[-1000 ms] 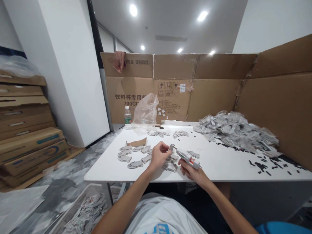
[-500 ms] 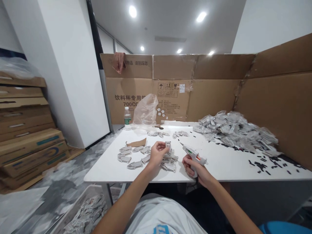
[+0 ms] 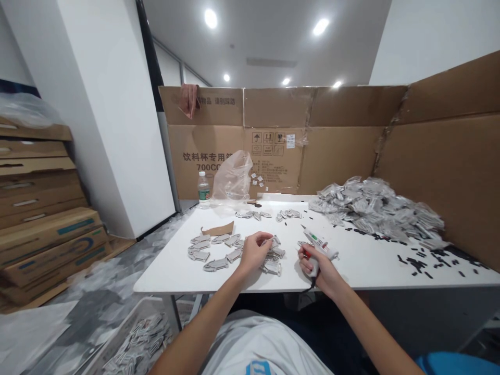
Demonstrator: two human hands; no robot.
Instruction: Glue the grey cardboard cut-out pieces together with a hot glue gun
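On the table (image 3: 167, 276), the left hand (image 3: 253, 251) pinches a card cut-out (image 3: 275, 241) just above the loose cut-outs (image 3: 216, 264), while the right hand (image 3: 318, 268) clamps a glue gun (image 3: 320, 246) by its grip, nozzle (image 3: 303, 227) angled away, apparently to keep it off the card.

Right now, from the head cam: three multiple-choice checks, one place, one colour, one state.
1. Where is the water bottle?
A) In the crate on the floor
B) Left of the clear plastic bag
C) On the grey pile

2. What colour are the small bits on the table's right side?
A) Blue
B) Yellow
C) Black

3. What is the right hand doing?
A) Gripping a hot glue gun
B) Lying flat, empty
C) Holding the bottle

1 B: it stands just left of the bag.
2 C: they show black against the white table.
3 A: its fingers wrap the gun.
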